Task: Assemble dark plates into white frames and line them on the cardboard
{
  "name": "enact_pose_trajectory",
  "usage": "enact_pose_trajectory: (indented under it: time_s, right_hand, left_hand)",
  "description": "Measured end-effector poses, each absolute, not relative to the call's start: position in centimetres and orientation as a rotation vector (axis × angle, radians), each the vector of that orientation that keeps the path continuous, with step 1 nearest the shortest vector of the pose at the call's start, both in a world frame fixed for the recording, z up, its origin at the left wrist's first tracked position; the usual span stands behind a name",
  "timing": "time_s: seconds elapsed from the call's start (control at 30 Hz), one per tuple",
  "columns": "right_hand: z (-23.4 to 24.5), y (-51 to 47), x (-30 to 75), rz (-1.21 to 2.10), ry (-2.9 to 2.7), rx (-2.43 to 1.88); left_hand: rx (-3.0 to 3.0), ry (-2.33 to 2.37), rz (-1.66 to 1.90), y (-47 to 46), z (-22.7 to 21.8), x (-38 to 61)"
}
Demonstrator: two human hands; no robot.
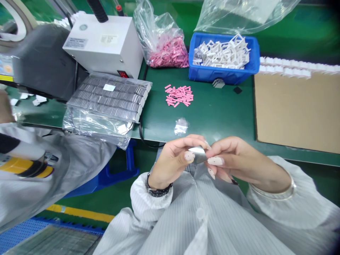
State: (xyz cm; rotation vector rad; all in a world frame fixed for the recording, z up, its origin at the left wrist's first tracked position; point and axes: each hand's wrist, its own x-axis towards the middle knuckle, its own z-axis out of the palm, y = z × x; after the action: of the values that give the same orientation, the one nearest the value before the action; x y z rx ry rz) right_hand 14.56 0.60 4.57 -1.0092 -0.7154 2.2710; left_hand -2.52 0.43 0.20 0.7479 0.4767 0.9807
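Note:
My left hand (175, 157) is closed, pinching a small shiny silver metal plate (199, 154) between thumb and fingers. At the plate's right edge, my right hand (228, 157) has its thumb and fingertips pressed together. Whether a second small piece is in the right fingers is hidden. Both hands are in front of the bench edge, above my lap. On the green bench beyond them lie a loose pile of pink strips (180, 96) and a small clear film piece (181, 126).
A blue bin (223, 76) holds white plastic frames. Left of it are a bag of pink strips (168, 51), a white machine (103, 46) and bagged rows of grey plates (108, 95). Cardboard (297, 109) lies right. Another person's grey sleeve (74, 159) is at left.

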Motion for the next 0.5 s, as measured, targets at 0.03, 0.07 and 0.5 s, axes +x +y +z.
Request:
enact_pose_trajectory:
  time_s: [0.03,0.07,0.5]
  right_hand:
    - [4.53,0.61,14.59,2.272,-0.716,-1.008]
    - [4.50,0.64,14.61,2.274,-0.716,-1.007]
    - [4.44,0.72,14.69,2.271,-0.736,-1.012]
  left_hand:
    - [0.749,0.474,0.985,0.42,0.20,-2.51]
    - [0.749,0.477,0.989,0.42,0.22,-2.50]
    - [0.762,0.508,0.989,0.49,0.27,-2.47]
